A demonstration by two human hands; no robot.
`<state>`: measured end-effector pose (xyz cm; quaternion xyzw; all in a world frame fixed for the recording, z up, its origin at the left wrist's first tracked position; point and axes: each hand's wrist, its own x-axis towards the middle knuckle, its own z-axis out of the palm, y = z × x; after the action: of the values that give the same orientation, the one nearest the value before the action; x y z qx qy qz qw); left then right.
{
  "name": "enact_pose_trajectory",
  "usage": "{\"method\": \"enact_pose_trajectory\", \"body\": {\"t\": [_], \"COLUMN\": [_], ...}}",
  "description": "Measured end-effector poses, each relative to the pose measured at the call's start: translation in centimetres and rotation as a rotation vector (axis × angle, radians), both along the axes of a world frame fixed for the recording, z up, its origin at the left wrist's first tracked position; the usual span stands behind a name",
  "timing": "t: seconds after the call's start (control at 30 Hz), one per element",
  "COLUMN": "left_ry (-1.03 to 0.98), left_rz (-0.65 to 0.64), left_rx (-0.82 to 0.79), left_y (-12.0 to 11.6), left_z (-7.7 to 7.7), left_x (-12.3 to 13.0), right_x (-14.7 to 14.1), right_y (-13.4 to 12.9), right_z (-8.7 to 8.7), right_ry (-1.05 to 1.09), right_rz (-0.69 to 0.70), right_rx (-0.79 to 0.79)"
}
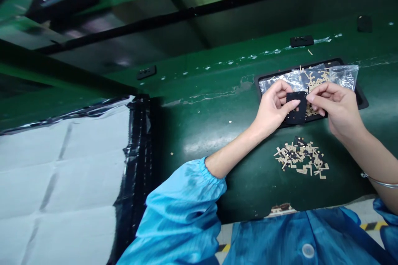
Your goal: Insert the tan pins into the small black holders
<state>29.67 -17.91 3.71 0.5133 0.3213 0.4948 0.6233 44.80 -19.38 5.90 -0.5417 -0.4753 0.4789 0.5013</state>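
Observation:
A flat black plate with small holes (pixel 297 112) is pinched between the thumb and fingers of my left hand (pixel 275 105). My right hand (pixel 337 105) is at the plate's right edge, thumb and forefinger pressed together; whatever may be between them is too small to make out. Beneath both hands lies a shallow black tray (pixel 362 98). Inside it are clear plastic bags (pixel 343 75) and many small tan pieces (pixel 315 79). Closer to my body, a loose pile of tan and black pieces (pixel 300 155) rests on the green table.
Black plates like the held one lie farther back: one (pixel 301 41) behind the tray, one (pixel 364 23) at far right, one (pixel 146 72) to the left. A large white surface with black wrapped edges (pixel 77 174) stands at left. A dark rail (pixel 192 12) crosses behind.

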Motion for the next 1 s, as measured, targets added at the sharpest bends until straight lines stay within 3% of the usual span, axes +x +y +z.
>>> {"method": "enact_pose_trajectory", "body": {"t": [0.13,0.27,0.47,1.0], "left_ry": [-0.017,-0.056,-0.069,-0.061], "left_rz": [0.008,-0.010,-0.020,-0.003], "left_rx": [-0.030,-0.060,-0.072,-0.060], "left_y": [-0.03,-0.05,-0.05,0.11], "left_z": [-0.03,-0.12,-0.11,-0.39], "left_x": [-0.02,-0.04,-0.01,-0.04], "right_x": [0.11,0.32,0.44,0.95], "right_y": [0.11,0.24,0.30,0.62], "right_z": [0.30,0.29,-0.08,-0.60], "right_ry": [0.068,0.102,0.074,0.013], "right_rz": [0.039,0.041,0.117,0.131], "right_rx": [-0.072,-0.040,-0.011,-0.010]}}
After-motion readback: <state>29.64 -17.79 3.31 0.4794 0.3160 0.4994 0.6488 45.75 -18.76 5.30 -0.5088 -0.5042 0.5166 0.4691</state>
